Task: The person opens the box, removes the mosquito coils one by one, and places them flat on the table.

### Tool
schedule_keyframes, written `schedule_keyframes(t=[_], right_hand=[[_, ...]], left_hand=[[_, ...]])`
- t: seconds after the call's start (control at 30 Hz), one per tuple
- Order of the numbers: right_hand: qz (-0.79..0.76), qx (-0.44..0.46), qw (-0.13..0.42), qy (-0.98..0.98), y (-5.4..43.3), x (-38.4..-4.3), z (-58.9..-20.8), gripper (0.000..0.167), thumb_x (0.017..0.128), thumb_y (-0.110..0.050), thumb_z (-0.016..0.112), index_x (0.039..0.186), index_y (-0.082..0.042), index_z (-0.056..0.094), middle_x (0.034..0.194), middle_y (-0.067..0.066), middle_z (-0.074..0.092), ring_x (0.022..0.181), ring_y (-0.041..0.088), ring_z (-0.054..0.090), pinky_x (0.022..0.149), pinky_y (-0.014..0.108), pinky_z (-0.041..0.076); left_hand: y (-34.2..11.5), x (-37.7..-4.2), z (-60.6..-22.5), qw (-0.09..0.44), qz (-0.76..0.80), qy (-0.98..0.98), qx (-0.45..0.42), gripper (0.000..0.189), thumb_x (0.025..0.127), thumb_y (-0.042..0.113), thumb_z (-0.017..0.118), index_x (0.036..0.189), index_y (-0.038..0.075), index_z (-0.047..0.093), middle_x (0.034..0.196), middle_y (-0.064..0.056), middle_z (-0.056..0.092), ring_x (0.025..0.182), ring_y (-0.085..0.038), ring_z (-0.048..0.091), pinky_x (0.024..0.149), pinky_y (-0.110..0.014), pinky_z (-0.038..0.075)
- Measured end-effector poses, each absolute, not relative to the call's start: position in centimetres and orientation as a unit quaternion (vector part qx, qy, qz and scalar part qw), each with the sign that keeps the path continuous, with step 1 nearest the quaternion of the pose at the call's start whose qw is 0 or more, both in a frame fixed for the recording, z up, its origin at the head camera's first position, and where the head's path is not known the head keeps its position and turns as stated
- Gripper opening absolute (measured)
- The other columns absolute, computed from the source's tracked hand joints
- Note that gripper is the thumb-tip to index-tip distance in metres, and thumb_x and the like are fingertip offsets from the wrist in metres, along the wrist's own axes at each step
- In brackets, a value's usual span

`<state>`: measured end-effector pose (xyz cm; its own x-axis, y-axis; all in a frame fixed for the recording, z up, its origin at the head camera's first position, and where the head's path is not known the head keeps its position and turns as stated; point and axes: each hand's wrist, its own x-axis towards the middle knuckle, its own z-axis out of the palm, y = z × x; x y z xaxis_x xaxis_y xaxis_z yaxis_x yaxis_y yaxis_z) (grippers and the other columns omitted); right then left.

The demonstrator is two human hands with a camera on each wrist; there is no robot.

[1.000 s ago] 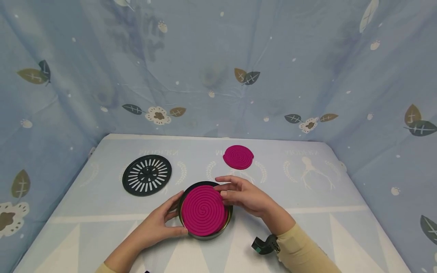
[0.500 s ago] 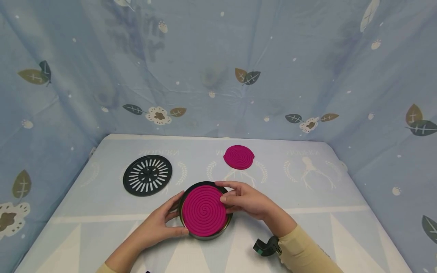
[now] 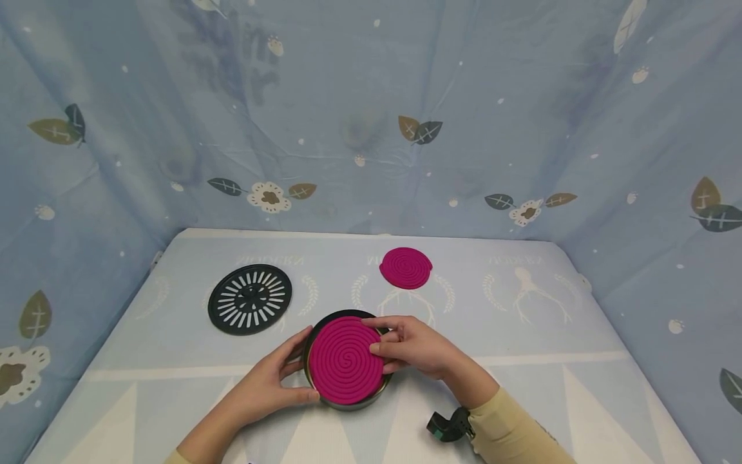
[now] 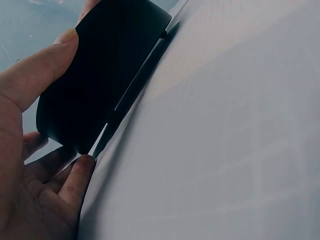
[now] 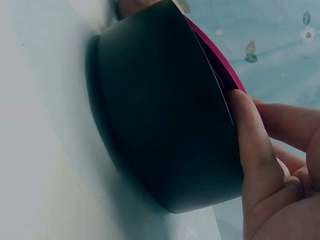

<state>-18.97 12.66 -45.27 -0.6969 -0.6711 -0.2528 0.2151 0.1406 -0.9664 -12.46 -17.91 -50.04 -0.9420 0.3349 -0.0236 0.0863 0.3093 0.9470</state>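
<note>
Tabletop [image 3: 174, 322] surrounds the tin [image 5: 165, 115] — right hand [image 3: 418, 348] pinching mat [image 3: 346, 361] by its edge.

Two coils [image 3: 346, 359], one tin [image 5: 165, 110], one disc [image 3: 250, 299]

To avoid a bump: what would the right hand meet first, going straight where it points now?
Likely the pink coil at the mouth of the round container; the right hand seems to touch that coil.

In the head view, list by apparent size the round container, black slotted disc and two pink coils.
Largest: round container
Too alike to rank: black slotted disc, front pink coil
Smallest: rear pink coil
</note>
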Motion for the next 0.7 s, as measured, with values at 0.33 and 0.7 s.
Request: schedule_keyframes(t=[0.33,0.7], right_hand=[[-0.646,-0.164,0.343,0.663,12.64,-18.89,-45.63,0.055,0.092,-0.009,0.07,0.144,-0.009,0.05,0.099,0.019,0.072,0.082,0.021,0.071,0.073,0.038,0.064],[-0.667,-0.163,0.347,0.639,12.98,-18.72,-45.94,0.056,0.093,-0.008,0.068,0.145,-0.009,0.048,0.099,0.021,0.071,0.079,0.02,0.071,0.07,0.032,0.064]], left_hand=[[-17.93,-12.36,-49.74,0.113,0.57,0.804,0.126,0.113,0.065,0.037,0.093,0.157,0.021,0.029,0.153,-0.002,0.039,0.138,-0.016,0.041,0.108,-0.023,0.043],[-17.89,-12.3,-49.74,0.115,0.573,0.802,0.123,0.114,0.064,0.036,0.094,0.157,0.022,0.029,0.153,-0.002,0.039,0.138,-0.016,0.041,0.108,-0.023,0.043]])
